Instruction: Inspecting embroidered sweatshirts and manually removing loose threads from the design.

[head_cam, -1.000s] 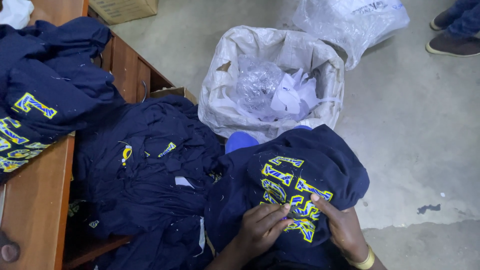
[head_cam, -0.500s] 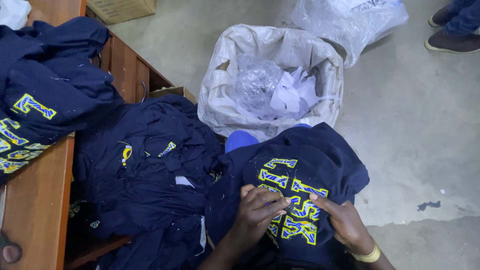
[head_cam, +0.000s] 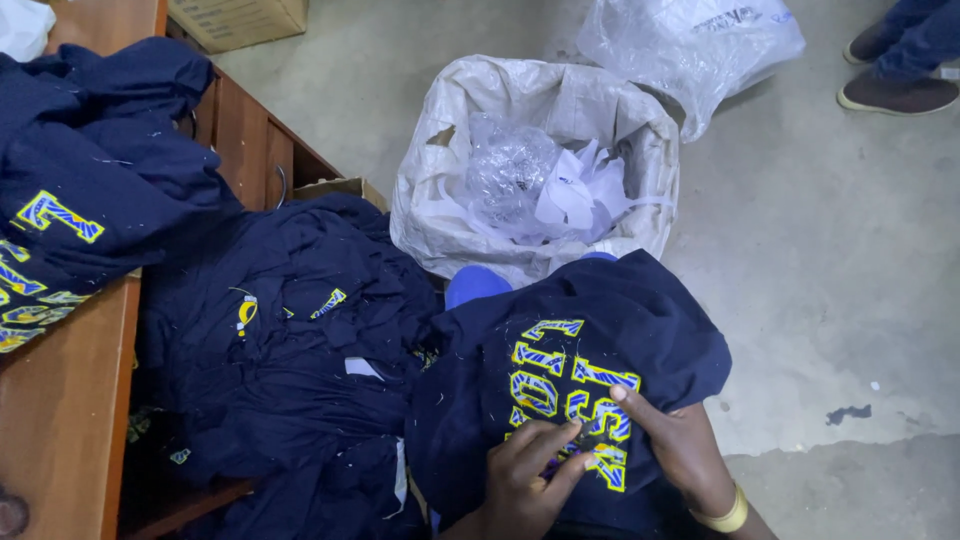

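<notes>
At the bottom centre of the head view, a navy garment [head_cam: 600, 350] with yellow-and-blue embroidered lettering [head_cam: 565, 390] is draped over the person's lap. Both hands are laid on the lettering, close together but not touching. The left hand [head_cam: 525, 480] is pressed on the lower letters, its fingers [head_cam: 550, 445] bunched as if pinching at the stitching; what is pinched is too small to tell. The right hand [head_cam: 675, 445] is laid flat just beside it, forefinger stretched onto the letters, nothing clamped in it. A yellow band [head_cam: 725, 515] is worn on the right wrist. Pale thread specks are scattered over the cloth.

Left of the lap, a heap of similar navy garments [head_cam: 290, 350] is piled on a low wooden shelf; small yellow emblems are shown on it. Further left, more navy garments [head_cam: 90, 200] with the same lettering are spread on a wooden counter [head_cam: 60, 420].

Just beyond the lapped garment, an open white woven sack [head_cam: 610, 110] is stood on the concrete floor [head_cam: 830, 270], filled with crumpled clear plastic and white paper scraps [head_cam: 540, 185]. A clear plastic bag [head_cam: 690, 45] is lying behind it. A cardboard box [head_cam: 240, 20] is seen at the top edge. Another person's shoe [head_cam: 895, 92] is seen top right.
</notes>
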